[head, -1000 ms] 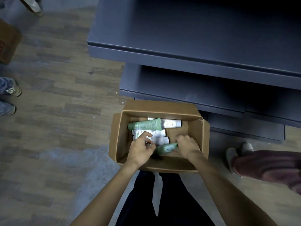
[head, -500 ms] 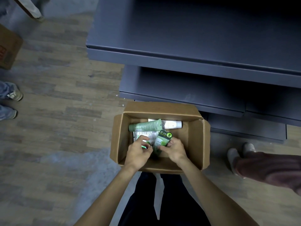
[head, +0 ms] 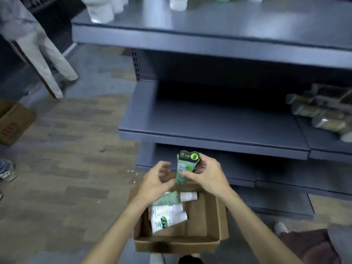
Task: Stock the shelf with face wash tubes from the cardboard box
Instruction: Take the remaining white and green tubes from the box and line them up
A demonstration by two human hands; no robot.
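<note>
Clenching a green tube (head: 185, 168) above the box (head: 221, 216) rim, right hand (head: 207, 176) faces bare shelf (head: 219, 126); left hand (head: 156, 180) released.

The left hand (head: 156, 180) is motion-blurred; white bottles (head: 102, 10) are cut off at the top edge.

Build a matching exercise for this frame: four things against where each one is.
Things:
1. green tube
2. white tubes
3. cardboard box
4. dark packages

Places:
A. on the floor before the shelf
B. right end of the middle shelf
C. lying in the box
D. upright in the right hand

Pairs: 1-D, 2-C, 3-A, 4-B
</note>
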